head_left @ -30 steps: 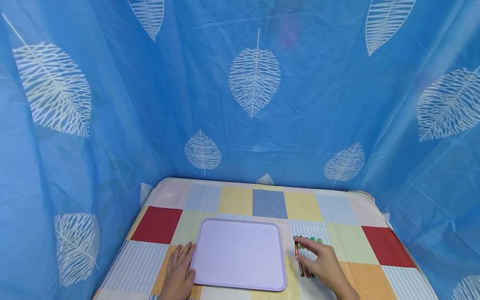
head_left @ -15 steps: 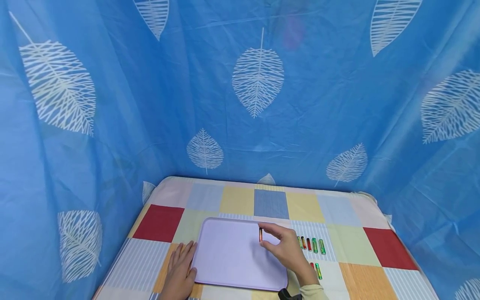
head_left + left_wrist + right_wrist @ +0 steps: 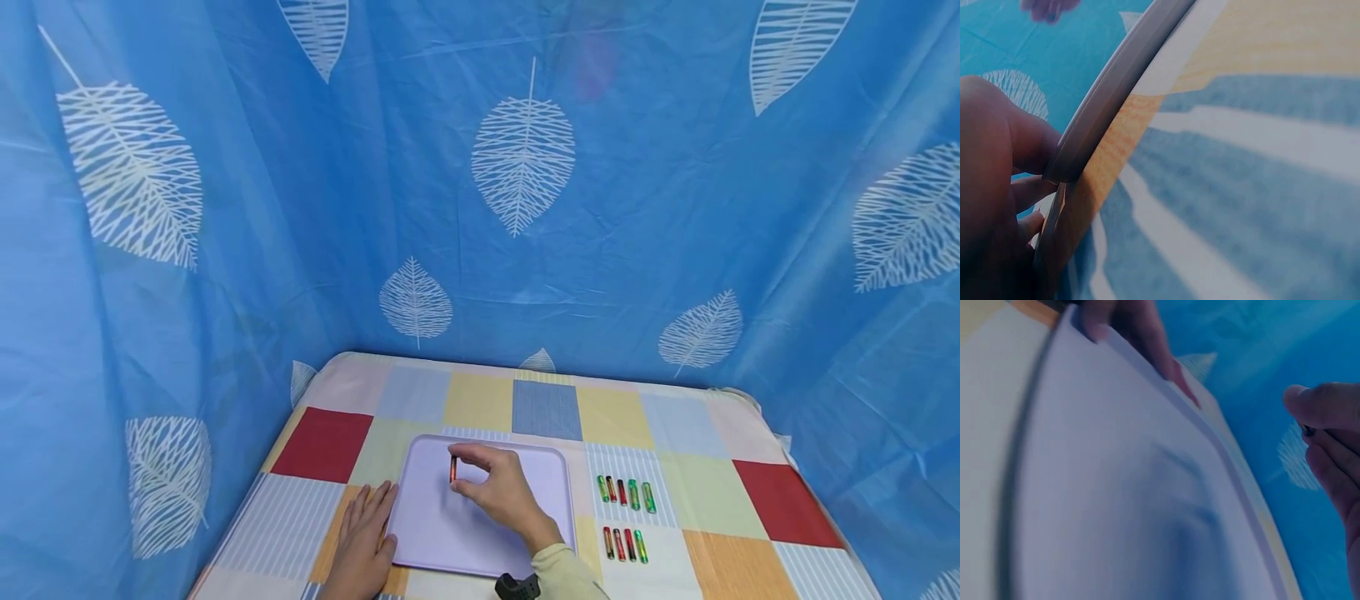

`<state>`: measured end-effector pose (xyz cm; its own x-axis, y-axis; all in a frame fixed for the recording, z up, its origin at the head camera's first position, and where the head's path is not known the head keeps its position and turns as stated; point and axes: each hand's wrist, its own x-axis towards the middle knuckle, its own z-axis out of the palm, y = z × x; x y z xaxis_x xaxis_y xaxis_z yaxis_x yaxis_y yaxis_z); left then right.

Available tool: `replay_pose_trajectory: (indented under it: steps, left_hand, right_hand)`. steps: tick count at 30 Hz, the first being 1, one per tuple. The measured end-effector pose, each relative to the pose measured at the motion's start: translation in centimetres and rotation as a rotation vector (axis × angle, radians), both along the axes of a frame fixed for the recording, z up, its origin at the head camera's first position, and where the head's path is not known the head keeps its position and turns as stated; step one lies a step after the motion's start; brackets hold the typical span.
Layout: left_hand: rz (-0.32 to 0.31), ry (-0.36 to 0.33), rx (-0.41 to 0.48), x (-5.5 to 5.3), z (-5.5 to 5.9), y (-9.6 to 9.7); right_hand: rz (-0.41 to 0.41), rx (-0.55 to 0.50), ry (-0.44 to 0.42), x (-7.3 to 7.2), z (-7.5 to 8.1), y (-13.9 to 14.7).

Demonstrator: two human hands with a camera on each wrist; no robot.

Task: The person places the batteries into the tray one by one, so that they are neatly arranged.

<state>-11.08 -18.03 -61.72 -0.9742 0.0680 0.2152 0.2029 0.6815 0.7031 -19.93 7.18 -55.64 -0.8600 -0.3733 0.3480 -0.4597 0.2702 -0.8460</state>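
My right hand point(image 3: 501, 492) pinches a red battery point(image 3: 453, 468) upright between thumb and fingers, above the left part of a light purple tray point(image 3: 431, 537). In the right wrist view only a dark end of the battery point(image 3: 1308, 430) shows between the fingertips. At the tray's left edge lies my left hand point(image 3: 362, 546), its fingers extended on the cloth and its thumb by the rim. The left wrist view shows that hand point(image 3: 997, 162) touching the tray's rim point(image 3: 1100, 94). No battery lies on the visible part of the tray.
Right of the tray, several red and green batteries stand in two rows on the patchwork tablecloth point(image 3: 720, 558): a far row with a green battery point(image 3: 634, 495) and a near row with a red battery point(image 3: 618, 544). Blue leaf-print curtains point(image 3: 615, 208) enclose the table.
My right hand has picked up the red battery from the near row and carried it left over the tray. My left hand has stayed at the tray's edge. The view has shifted slightly.
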Motion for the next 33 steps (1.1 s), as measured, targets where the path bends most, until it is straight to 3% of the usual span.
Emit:
replay_pose_trajectory:
  steps: [3, 6, 13, 17, 24, 33]
  left_hand:
    - [0.013, 0.037, -0.019, -0.1, -0.5, 0.1]
    - [0.017, 0.008, -0.018, -0.1, -0.2, 0.1]
    - [-0.015, -0.178, -0.016, -0.3, 1.6, -0.2]
    - [-0.014, -0.162, 0.000, -0.2, 1.6, -0.2]
    - [-0.014, -0.132, 0.008, -0.1, 1.5, -0.2]
    - [-0.014, -0.130, 0.016, -0.1, 1.3, -0.2]
  right_hand:
    - [0.022, 0.019, 0.005, -0.2, -0.5, -1.7]
    - [0.042, 0.039, -0.002, -0.4, -1.1, -3.1]
    - [0.048, 0.085, -0.005, -0.7, -2.4, -5.7]
    - [0.036, 0.152, 0.012, -0.7, -3.0, -6.7]
    - [0.005, 0.282, 0.125, -0.4, -4.0, -8.1]
    - [0.014, 0.351, 0.141, 0.1, -4.0, -8.9]
